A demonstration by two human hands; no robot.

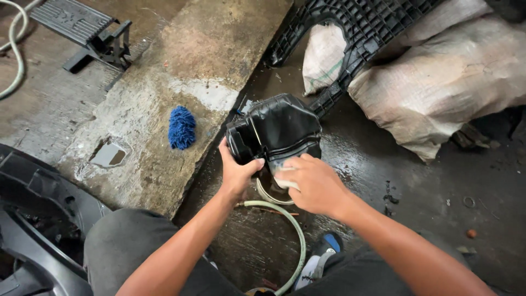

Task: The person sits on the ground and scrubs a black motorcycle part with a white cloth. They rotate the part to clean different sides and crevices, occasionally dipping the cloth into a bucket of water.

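Observation:
A wet black plastic housing (pixel 282 125), boxy with a round opening underneath, is held up over the wet floor. My left hand (pixel 236 174) grips its left edge, thumb curled over the rim. My right hand (pixel 311 183) presses a pale sponge or cloth (pixel 285 180) against the housing's lower front. A pale green hose (pixel 293 230) curves on the floor just below my hands.
A blue fluffy wash mitt (pixel 181 127) lies on the raised concrete slab (pixel 164 82) to the left. A black plastic grille panel (pixel 356 27) leans on grey sacks (pixel 449 77) at the back right. A dark vehicle body part (pixel 38 219) sits at lower left.

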